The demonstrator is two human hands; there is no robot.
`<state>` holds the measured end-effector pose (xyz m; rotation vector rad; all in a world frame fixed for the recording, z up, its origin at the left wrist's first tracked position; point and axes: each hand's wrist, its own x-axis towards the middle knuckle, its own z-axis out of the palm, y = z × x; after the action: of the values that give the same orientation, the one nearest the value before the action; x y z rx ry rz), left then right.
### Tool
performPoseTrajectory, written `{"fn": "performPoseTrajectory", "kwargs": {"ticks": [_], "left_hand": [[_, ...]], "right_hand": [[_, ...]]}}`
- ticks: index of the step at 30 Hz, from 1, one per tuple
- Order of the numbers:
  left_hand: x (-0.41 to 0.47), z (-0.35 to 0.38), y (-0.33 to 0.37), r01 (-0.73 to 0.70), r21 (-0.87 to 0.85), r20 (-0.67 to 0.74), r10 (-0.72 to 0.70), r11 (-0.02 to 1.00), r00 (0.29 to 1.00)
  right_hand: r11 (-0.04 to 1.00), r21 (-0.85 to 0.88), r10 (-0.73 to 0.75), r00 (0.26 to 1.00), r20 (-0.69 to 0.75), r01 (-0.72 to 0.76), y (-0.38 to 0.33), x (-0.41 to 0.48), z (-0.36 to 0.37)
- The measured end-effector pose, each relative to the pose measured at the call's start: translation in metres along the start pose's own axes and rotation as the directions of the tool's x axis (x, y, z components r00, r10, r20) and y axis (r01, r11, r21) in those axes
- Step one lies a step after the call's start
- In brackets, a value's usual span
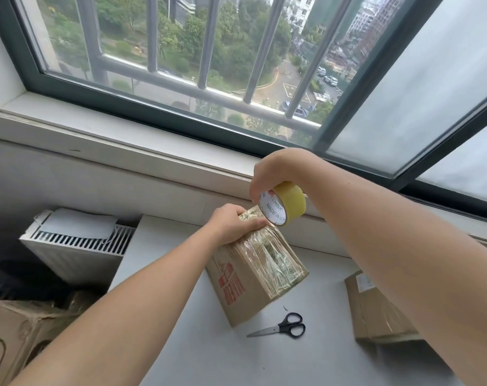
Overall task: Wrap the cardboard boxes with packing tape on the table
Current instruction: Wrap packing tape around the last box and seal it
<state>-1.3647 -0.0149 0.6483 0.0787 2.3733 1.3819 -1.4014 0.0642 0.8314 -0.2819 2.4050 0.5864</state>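
Note:
A brown cardboard box with red print stands tilted on the grey table, its top face covered in shiny tape. My left hand grips the box's upper far end, thumb lying across the taped top. My right hand holds a yellow tape roll from above, right at the box's far top edge. The roll touches the box there. A second cardboard box lies on the table at the right, partly behind my right forearm.
Black-handled scissors lie on the table just in front of the tilted box. A white radiator stands left of the table, with more cardboard boxes at the lower left. A window sill and barred window run behind.

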Motion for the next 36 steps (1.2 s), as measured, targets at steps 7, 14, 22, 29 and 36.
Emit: {"fn": "performPoseTrajectory", "kwargs": {"ticks": [7,14,22,29,36], "left_hand": [[-0.009,-0.001,0.001,-0.066,-0.047,-0.011,0.066,0.997,0.998],[-0.009,0.003,-0.003,-0.113,-0.102,-0.022,0.112,0.988,0.994],[-0.005,0.009,-0.011,-0.095,-0.184,-0.031,0.091,0.978,0.995],[-0.014,0.004,-0.003,-0.155,-0.183,0.064,0.169,0.971,0.984],[-0.016,0.001,-0.012,-0.205,-0.251,0.176,0.253,0.946,0.951]], "right_hand": [[1.000,0.001,0.009,0.998,0.064,-0.009,-0.004,-0.005,0.007],[0.986,0.167,0.007,0.994,0.107,-0.025,0.004,-0.010,0.040],[0.895,0.445,0.011,0.997,0.076,-0.044,0.023,-0.016,0.064],[0.822,0.566,0.024,0.997,0.068,-0.058,0.025,-0.017,0.086],[0.761,0.643,0.023,0.993,0.116,-0.093,0.034,-0.024,0.090]]}}
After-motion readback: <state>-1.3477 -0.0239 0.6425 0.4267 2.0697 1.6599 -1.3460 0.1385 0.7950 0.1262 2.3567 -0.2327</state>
